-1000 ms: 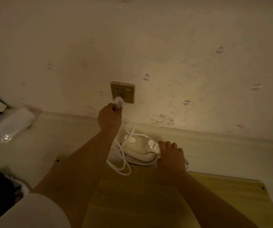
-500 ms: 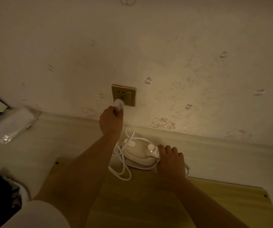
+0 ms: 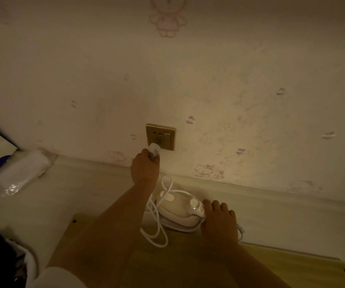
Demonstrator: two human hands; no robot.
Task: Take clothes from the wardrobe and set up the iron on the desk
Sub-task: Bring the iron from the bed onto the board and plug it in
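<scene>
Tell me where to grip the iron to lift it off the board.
Probably by the handle end of the iron, just behind the dial, coming from above on the right, where the right hand rests; the cord loops on its left.

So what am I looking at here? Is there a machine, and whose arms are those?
No machine: a person wears a camera on the head, looking down at their own arms. The left hand holds a white plug at the brass wall socket; I cannot tell whether it is fully in. The right hand rests on the handle end of a small white iron, which sits on a wooden board with its cord looped beside it. A plastic-wrapped package lies to the left.
</scene>
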